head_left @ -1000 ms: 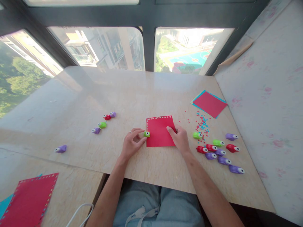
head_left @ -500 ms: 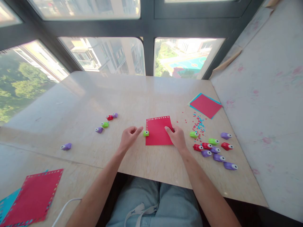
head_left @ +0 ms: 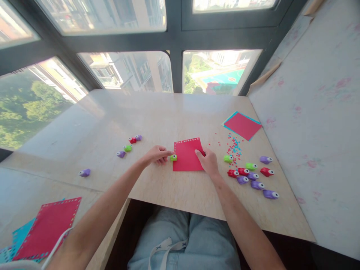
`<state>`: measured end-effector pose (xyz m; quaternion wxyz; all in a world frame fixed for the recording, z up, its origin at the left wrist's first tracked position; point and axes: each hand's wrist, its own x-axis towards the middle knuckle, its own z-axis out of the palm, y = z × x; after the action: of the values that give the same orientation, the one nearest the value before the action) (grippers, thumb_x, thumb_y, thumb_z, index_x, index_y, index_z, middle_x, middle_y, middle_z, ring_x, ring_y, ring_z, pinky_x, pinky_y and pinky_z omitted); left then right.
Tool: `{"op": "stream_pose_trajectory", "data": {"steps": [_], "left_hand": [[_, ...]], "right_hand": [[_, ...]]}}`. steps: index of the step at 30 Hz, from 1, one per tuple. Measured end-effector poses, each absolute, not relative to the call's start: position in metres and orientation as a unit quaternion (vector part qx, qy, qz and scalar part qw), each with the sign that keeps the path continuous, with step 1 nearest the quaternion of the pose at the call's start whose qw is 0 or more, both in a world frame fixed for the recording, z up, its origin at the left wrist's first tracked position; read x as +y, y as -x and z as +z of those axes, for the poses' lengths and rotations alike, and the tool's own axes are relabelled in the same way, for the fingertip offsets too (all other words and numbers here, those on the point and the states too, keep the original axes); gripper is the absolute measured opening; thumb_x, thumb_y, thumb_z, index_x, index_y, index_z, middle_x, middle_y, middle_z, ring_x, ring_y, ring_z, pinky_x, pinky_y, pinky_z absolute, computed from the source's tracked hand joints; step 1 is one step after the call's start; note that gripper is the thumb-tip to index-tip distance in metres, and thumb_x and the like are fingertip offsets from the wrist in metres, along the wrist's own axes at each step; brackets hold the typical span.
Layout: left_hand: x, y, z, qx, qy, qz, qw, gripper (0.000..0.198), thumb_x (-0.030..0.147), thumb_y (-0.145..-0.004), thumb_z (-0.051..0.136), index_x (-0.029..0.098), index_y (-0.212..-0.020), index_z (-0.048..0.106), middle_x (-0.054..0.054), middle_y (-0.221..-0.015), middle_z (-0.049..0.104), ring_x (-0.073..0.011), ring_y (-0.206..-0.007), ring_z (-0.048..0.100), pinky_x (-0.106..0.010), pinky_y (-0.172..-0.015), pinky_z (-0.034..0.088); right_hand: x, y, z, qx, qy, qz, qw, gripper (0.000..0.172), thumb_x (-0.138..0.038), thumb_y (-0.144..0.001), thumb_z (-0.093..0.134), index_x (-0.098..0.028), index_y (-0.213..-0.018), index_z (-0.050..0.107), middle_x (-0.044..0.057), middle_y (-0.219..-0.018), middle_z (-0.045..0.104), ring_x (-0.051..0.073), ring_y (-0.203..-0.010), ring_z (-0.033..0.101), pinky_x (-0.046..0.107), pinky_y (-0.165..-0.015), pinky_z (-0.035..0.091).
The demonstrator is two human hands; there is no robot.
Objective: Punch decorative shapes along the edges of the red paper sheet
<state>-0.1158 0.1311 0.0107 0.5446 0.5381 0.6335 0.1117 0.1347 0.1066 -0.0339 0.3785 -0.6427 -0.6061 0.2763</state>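
A red sheet of paper [head_left: 187, 157] sits before me, with small punched holes along its top edge and the upper part of its left edge. My right hand [head_left: 208, 160] pinches the sheet's right edge, thumb on top. A small green paper punch [head_left: 173, 158] with an eye-like button is on the sheet's left edge, below the holes. My left hand [head_left: 159, 154] is closed at this punch, its extended fingertip against it. The other left fingers are curled under and partly hidden.
Right: several purple, red and green punches [head_left: 242, 180], scattered confetti [head_left: 234, 148] and a stack of coloured paper [head_left: 243, 125]. Left: several more punches [head_left: 127, 148] and a lone purple one [head_left: 84, 172]. Punched red sheets [head_left: 49, 228] and a white cable [head_left: 60, 240] lie lower left.
My left hand has moved right, from beside the green punch to contact with it. My right hand keeps its hold on the red sheet. The camera view has shifted slightly.
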Motion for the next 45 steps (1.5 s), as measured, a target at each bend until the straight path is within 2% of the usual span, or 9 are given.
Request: {"op": "stream_pose_trajectory", "data": {"steps": [11,20,31,39,45], "left_hand": [[0.140,0.113,0.010,0.607,-0.535,0.068,0.583,0.044,0.056,-0.062,0.078,0.017,-0.061,0.058,-0.004,-0.061,0.067,-0.0157,-0.052,0.064,-0.022,-0.043,0.045],[0.140,0.110,0.012,0.611,-0.488,0.082,0.618,0.041,0.051,-0.057,0.083,0.017,-0.063,0.059,-0.003,-0.064,0.067,-0.0157,-0.054,0.065,-0.024,-0.047,0.049],[0.127,0.102,0.012,0.638,-0.465,0.149,0.596,0.042,0.044,-0.060,0.083,0.018,-0.059,0.050,0.001,-0.054,0.060,-0.0107,-0.044,0.056,-0.019,-0.039,0.039],[0.133,0.104,0.010,0.643,-0.466,0.114,0.597,0.041,0.044,-0.061,0.083,0.018,-0.057,0.052,-0.002,-0.052,0.063,-0.0164,-0.052,0.065,-0.025,-0.049,0.050],[0.134,0.105,0.014,0.645,-0.474,0.105,0.590,0.039,0.044,-0.064,0.081,0.018,-0.055,0.054,-0.005,-0.053,0.065,-0.0183,-0.054,0.066,-0.027,-0.052,0.053]], "right_hand": [[0.106,-0.134,-0.033,-0.606,0.640,0.279,0.381,0.030,-0.042,-0.086,0.050,-0.018,-0.078,0.067,0.006,-0.073,0.068,0.021,-0.070,0.061,0.029,-0.066,0.042],[0.105,-0.134,-0.034,-0.611,0.647,0.258,0.377,0.031,-0.043,-0.085,0.049,-0.020,-0.074,0.064,0.007,-0.074,0.068,0.022,-0.069,0.060,0.031,-0.066,0.042],[0.105,-0.135,-0.034,-0.613,0.645,0.264,0.373,0.031,-0.043,-0.085,0.048,-0.020,-0.081,0.068,0.007,-0.081,0.071,0.021,-0.071,0.060,0.031,-0.068,0.043],[0.106,-0.134,-0.035,-0.610,0.649,0.265,0.369,0.034,-0.046,-0.085,0.048,-0.019,-0.080,0.068,0.008,-0.080,0.071,0.021,-0.069,0.059,0.031,-0.068,0.043],[0.107,-0.135,-0.036,-0.611,0.648,0.266,0.368,0.033,-0.046,-0.085,0.049,-0.019,-0.078,0.066,0.007,-0.078,0.070,0.021,-0.068,0.059,0.031,-0.066,0.041]]}}
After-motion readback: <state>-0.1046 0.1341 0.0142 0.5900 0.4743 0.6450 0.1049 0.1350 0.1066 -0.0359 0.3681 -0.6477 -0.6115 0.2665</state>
